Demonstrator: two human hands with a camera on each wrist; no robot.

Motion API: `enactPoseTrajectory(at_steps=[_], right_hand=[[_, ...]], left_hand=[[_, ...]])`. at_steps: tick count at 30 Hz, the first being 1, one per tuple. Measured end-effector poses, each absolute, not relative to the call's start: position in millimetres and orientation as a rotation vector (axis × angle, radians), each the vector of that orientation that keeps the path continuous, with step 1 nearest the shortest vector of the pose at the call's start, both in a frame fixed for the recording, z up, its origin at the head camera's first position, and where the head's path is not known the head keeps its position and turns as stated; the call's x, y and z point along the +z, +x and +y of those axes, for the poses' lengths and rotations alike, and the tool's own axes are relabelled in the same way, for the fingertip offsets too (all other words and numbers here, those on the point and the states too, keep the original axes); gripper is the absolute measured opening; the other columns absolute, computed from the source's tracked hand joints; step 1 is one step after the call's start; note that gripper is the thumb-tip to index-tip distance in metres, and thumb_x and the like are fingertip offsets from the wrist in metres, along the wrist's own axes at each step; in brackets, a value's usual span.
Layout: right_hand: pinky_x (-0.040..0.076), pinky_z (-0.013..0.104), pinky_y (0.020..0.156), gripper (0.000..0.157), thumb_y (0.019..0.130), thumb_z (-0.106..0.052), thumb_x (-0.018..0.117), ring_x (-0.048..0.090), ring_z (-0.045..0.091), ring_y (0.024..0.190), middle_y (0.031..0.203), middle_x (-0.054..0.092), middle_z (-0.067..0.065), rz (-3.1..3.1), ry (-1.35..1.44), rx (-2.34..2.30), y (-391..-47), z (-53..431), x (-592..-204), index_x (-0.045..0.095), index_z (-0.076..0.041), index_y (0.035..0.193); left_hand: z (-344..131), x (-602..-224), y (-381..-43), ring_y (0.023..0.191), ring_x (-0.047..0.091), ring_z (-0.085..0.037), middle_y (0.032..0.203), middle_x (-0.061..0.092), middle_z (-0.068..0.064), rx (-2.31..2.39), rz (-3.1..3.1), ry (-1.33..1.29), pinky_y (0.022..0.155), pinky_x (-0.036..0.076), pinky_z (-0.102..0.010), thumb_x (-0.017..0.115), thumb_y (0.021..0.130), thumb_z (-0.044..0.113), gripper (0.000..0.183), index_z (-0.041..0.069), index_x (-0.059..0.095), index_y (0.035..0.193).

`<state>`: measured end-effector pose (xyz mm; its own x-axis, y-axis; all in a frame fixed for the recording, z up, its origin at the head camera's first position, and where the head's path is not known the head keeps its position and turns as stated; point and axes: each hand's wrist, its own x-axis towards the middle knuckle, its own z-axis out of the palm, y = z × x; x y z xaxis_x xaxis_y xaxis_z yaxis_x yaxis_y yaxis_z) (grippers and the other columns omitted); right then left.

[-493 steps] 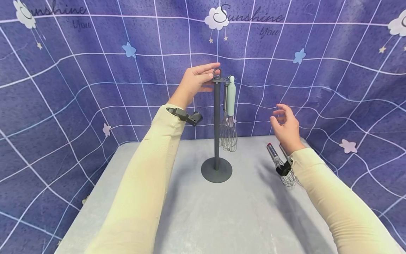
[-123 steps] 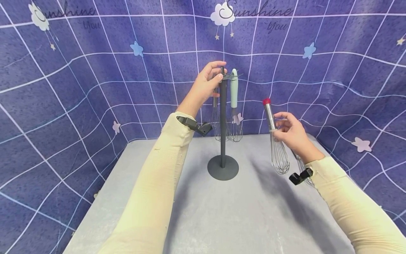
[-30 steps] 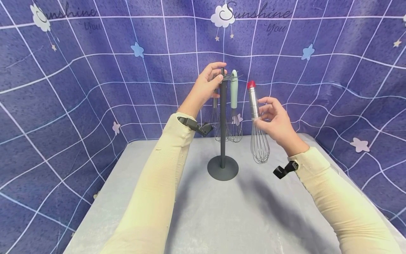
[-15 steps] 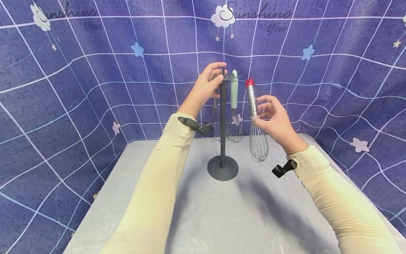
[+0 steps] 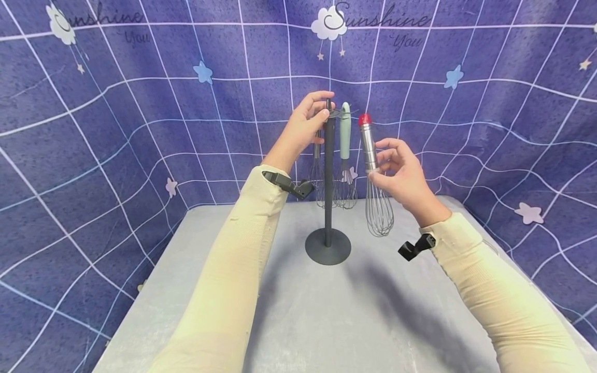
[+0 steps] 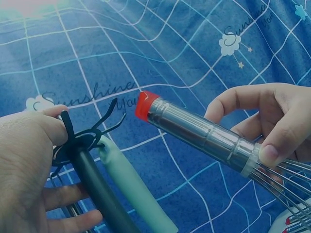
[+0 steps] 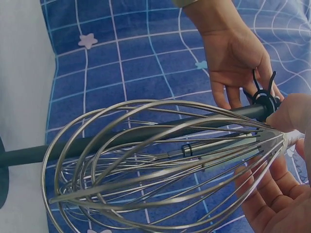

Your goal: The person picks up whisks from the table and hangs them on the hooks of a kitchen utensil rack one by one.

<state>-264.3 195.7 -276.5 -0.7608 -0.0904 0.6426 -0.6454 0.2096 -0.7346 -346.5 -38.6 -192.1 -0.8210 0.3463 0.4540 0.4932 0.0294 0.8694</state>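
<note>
My right hand [image 5: 400, 168] pinches a steel whisk [image 5: 368, 145] between thumb and fingers, where the handle meets the wires. The whisk has a red end cap and hangs in the air, cap up, leaning slightly left. Just left of it rises a dark grey stand [image 5: 328, 181] with a round base and a ring of hooks [image 6: 80, 141] on top. Thumb and fingers of my left hand [image 5: 308, 116] hold the stand's top. From the hooks hang a mint-green-handled whisk [image 5: 345, 137] on the right and a metal-handled whisk [image 5: 317, 150], partly hidden behind the pole and left hand.
The stand is on a grey-white tabletop [image 5: 298, 311]. Behind and at both sides hangs a blue grid-patterned cloth [image 5: 252, 46]. At the lower right of the left wrist view, red-tipped things [image 6: 294, 221] appear on the table.
Since the earliest frame the right hand has picked up the red-capped whisk from the table and brought it left and up. Lately it edges nearer the stand. The metal-handled whisk now hangs further left.
</note>
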Motion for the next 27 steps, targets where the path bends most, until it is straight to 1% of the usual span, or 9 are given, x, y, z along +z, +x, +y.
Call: enactPoseTrajectory(at_steps=[2,7,13,17,23,27], right_hand=[[0.052,0.024,0.062,0.064,0.077,0.017,0.07,0.064,0.013,0.074,0.096,0.063,0.007,-2.018,0.681,1.587,-267,197,-278,0.048,0.001,0.135],[0.052,0.023,0.061,0.064,0.077,0.018,0.07,0.063,0.013,0.073,0.096,0.062,0.006,-2.008,0.679,1.601,-269,196,-279,0.049,0.001,0.134],[0.051,0.022,0.062,0.059,0.077,0.018,0.067,0.062,0.013,0.072,0.094,0.061,0.008,-2.016,0.685,1.575,-252,187,-267,0.048,0.007,0.131],[0.051,0.021,0.063,0.057,0.078,0.016,0.068,0.062,0.012,0.073,0.094,0.061,0.007,-2.019,0.691,1.56,-244,183,-262,0.048,0.006,0.131],[0.051,0.021,0.062,0.056,0.077,0.018,0.067,0.062,0.012,0.073,0.095,0.059,0.009,-2.016,0.693,1.551,-241,179,-260,0.048,0.008,0.129],[0.051,0.02,0.06,0.057,0.077,0.018,0.067,0.061,0.012,0.073,0.095,0.058,0.01,-2.026,0.691,1.536,-241,179,-260,0.049,0.007,0.129]], left_hand=[[-39,-192,-346,0.117,0.062,-0.038,0.141,0.057,0.001,-1.915,-2.171,-0.882,0.094,0.048,-0.061,0.049,0.107,0.014,0.038,0.025,0.05,0.144],[-39,-192,-346,0.115,0.064,-0.035,0.142,0.056,-0.002,-1.897,-2.172,-0.888,0.091,0.05,-0.058,0.049,0.107,0.014,0.038,0.024,0.049,0.144],[-39,-191,-344,0.114,0.065,-0.033,0.142,0.056,-0.002,-1.905,-2.174,-0.881,0.091,0.05,-0.058,0.049,0.107,0.014,0.038,0.024,0.05,0.144],[-38,-190,-344,0.113,0.064,-0.034,0.142,0.056,-0.003,-1.91,-2.171,-0.875,0.092,0.049,-0.059,0.049,0.107,0.014,0.038,0.024,0.05,0.143],[-38,-190,-344,0.113,0.065,-0.031,0.14,0.057,0.0,-1.906,-2.177,-0.859,0.09,0.051,-0.056,0.049,0.107,0.014,0.037,0.025,0.051,0.143],[-38,-191,-345,0.114,0.065,-0.03,0.142,0.057,-0.001,-1.897,-2.186,-0.856,0.09,0.051,-0.056,0.049,0.107,0.015,0.037,0.025,0.051,0.143]])
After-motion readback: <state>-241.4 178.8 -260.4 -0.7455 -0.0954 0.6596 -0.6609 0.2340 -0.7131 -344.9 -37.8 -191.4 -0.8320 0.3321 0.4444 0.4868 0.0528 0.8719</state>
